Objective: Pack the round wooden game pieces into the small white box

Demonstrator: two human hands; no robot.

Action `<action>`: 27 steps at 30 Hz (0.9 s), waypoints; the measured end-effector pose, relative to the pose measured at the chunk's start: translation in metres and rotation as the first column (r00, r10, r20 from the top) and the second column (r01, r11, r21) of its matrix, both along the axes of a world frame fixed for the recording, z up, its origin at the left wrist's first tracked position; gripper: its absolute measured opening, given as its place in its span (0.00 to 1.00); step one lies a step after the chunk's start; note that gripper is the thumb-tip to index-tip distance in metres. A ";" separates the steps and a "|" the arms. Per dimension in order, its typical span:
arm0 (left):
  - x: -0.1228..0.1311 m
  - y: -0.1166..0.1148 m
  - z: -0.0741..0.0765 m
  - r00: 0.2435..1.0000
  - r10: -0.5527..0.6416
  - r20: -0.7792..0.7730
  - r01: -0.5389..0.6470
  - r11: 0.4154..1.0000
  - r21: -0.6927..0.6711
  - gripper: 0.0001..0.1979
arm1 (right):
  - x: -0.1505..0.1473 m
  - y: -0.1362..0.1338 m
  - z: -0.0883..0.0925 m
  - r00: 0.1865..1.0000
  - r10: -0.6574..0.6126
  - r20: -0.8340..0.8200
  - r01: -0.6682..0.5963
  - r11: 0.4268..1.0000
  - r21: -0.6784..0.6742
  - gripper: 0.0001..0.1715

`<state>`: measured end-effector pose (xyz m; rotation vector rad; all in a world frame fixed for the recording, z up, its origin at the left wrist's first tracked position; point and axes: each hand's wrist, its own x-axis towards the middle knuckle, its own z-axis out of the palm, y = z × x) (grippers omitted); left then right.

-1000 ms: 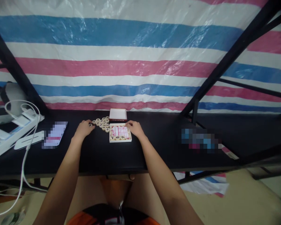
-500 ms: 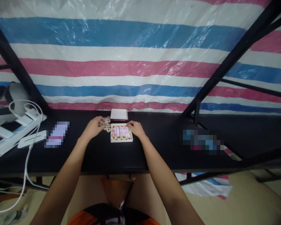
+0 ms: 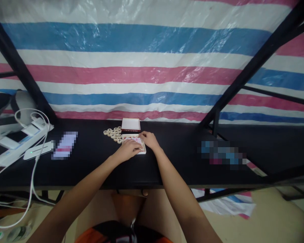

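Note:
A small white box (image 3: 141, 153) of Chinese chess pieces stands on the black desk, with a folded sheet printed in pink (image 3: 136, 138) lying inside. My left hand (image 3: 128, 149) reaches across the box, its fingers curled down at the front right corner around a piece that they mostly cover. My right hand (image 3: 149, 138) grips the rear right edge of the box with bent thumb and fingers. Left of the box, several loose round Chinese chess pieces (image 3: 113, 134) lie face up in a cluster. Behind the box is its upturned lid (image 3: 131, 124), white inside with a red edge.
A blurred phone-like slab (image 3: 65, 145) lies on the desk at left, beside a white flat device (image 3: 39, 150) and a power strip (image 3: 22, 141) with white cables. A blurred bluish item (image 3: 223, 152) lies at right. Black metal posts and a striped plastic sheet (image 3: 131, 74) stand behind.
My left hand has moved right from the loose pieces to the front right corner of the box, uncovering the cluster. My right hand stays at the box edge.

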<state>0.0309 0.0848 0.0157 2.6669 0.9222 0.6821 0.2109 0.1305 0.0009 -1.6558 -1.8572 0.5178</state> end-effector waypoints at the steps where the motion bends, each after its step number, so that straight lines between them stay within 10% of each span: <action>1: 0.001 0.000 -0.001 1.000 -0.006 -0.003 0.007 1.000 0.010 0.09 | 0.000 0.000 0.000 1.000 0.002 -0.001 -0.002 1.000 -0.002 0.15; 27: 0.005 -0.011 0.000 1.000 0.000 -0.030 0.003 0.994 0.111 0.10 | 0.000 0.001 -0.002 1.000 0.002 0.008 -0.002 1.000 0.015 0.14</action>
